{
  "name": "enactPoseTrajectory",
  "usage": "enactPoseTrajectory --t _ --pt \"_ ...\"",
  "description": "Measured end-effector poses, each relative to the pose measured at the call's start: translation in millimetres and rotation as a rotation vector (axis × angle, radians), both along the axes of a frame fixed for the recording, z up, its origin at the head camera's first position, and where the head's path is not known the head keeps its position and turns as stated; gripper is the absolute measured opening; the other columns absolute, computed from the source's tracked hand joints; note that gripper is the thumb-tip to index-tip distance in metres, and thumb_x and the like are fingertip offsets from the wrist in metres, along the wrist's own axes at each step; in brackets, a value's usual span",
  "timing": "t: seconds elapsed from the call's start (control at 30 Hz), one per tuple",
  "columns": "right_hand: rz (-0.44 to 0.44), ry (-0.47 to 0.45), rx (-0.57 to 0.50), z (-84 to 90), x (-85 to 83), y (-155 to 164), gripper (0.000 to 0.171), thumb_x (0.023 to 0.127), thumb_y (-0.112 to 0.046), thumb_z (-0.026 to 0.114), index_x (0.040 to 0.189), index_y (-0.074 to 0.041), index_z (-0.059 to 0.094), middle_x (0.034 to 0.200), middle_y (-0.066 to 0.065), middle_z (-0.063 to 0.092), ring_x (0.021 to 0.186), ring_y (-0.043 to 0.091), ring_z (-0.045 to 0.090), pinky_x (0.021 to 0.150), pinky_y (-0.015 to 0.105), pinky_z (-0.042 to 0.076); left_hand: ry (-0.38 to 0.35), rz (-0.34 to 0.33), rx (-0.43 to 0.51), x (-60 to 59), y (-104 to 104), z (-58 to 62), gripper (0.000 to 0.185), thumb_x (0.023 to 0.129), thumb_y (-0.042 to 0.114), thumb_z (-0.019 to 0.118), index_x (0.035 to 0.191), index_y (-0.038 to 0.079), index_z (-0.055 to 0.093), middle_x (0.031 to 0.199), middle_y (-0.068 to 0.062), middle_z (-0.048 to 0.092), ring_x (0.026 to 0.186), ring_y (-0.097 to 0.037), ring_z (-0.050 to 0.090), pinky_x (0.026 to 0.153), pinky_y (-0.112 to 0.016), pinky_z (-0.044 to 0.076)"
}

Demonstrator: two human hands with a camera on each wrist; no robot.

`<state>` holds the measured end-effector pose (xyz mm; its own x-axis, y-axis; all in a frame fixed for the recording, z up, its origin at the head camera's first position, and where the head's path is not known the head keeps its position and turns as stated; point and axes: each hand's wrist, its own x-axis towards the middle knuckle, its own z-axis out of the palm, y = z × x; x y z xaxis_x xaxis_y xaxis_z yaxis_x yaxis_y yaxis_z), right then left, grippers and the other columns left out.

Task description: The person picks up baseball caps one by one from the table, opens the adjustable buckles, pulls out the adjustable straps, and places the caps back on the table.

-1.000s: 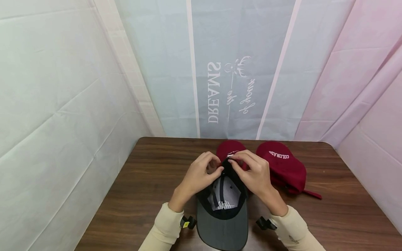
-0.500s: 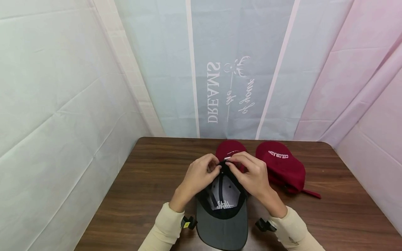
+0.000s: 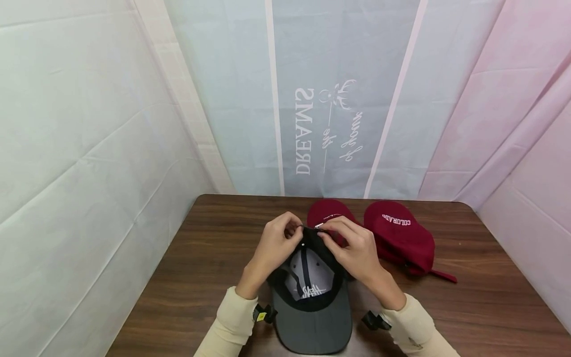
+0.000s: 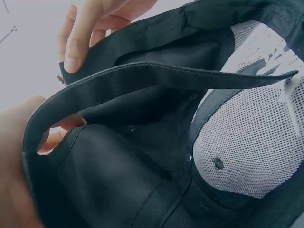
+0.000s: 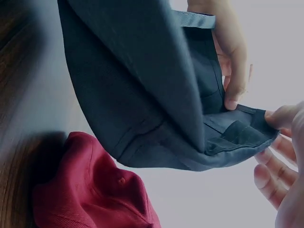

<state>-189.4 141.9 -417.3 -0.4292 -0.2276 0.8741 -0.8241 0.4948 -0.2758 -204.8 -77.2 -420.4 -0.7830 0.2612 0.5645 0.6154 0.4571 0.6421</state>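
A dark cap lies upside down low in the middle of the head view, its grey brim toward the bottom edge and its open crown facing up, white mesh and lettering showing inside. Its back edge is lifted off the bench and held up between both hands, just above the frame's centre.

The left hand comes in from the lower left, fingers curled over the back rim and pinching the strap there. In the left wrist view that strap arches across the upper half of the frame as a dark band, with a fingertip pressed against the cloth at upper left and the thumb blurred along the left edge.

The right hand comes in from the lower right, its fingers also curled and nipping the same back edge; a small pale tab shows just between the two sets of fingertips. In the right wrist view the strap's end sits at right of centre, pinched by a thumb from above, with the other fingers curled loosely below it.

Two red caps rest on the bench behind: one directly behind the hands, partly hidden, the other to the right, lettered, its strap trailing toward the right.
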Motion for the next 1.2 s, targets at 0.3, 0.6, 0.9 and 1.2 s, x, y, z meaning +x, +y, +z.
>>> enactPoseTrajectory --t 0.3,0.6,0.9,1.2 --pt "-0.027 -0.033 0.046 -4.7 0.2 2 0.03 0.08 -0.007 0.09 0.108 -0.015 0.081 0.101 -0.002 0.079 0.071 0.007 0.067 0.053 0.016 0.044 -0.004 0.06 0.035 -1.3 -11 4.1 0.008 0.098 0.0 0.069 0.101 0.008 0.069 0.092 -0.005 0.071 0.075 -0.009 0.065 0.067 -0.024 0.057" --pt "-0.04 -0.119 0.122 -9.2 1.5 3 0.026 0.083 -0.015 0.091 0.107 -0.017 0.08 0.103 -0.004 0.077 0.069 0.006 0.06 0.058 0.016 0.047 0.013 0.112 0.077 -4.1 -24 8.0 0.01 0.097 -0.002 0.068 0.1 0.008 0.07 0.091 -0.006 0.072 0.074 -0.011 0.067 0.066 -0.023 0.057" --pt "-0.081 -0.196 0.209 -12.4 2.6 3 0.025 0.085 -0.021 0.09 0.106 -0.021 0.078 0.098 -0.007 0.073 0.069 0.005 0.062 0.059 0.018 0.05 0.022 0.15 0.114 -6.0 -37 11.7 0.009 0.098 -0.001 0.068 0.1 0.007 0.07 0.091 -0.007 0.072 0.074 -0.014 0.068 0.065 -0.024 0.057" --pt "-0.106 -0.258 0.275 -18.5 1.9 0 0.022 0.084 -0.022 0.09 0.101 -0.021 0.076 0.087 -0.008 0.068 0.063 0.005 0.059 0.056 0.018 0.046 0.061 0.176 0.143 -6.7 -48 13.3 0.009 0.097 -0.002 0.069 0.101 0.006 0.07 0.09 -0.008 0.071 0.073 -0.015 0.067 0.063 -0.024 0.056"
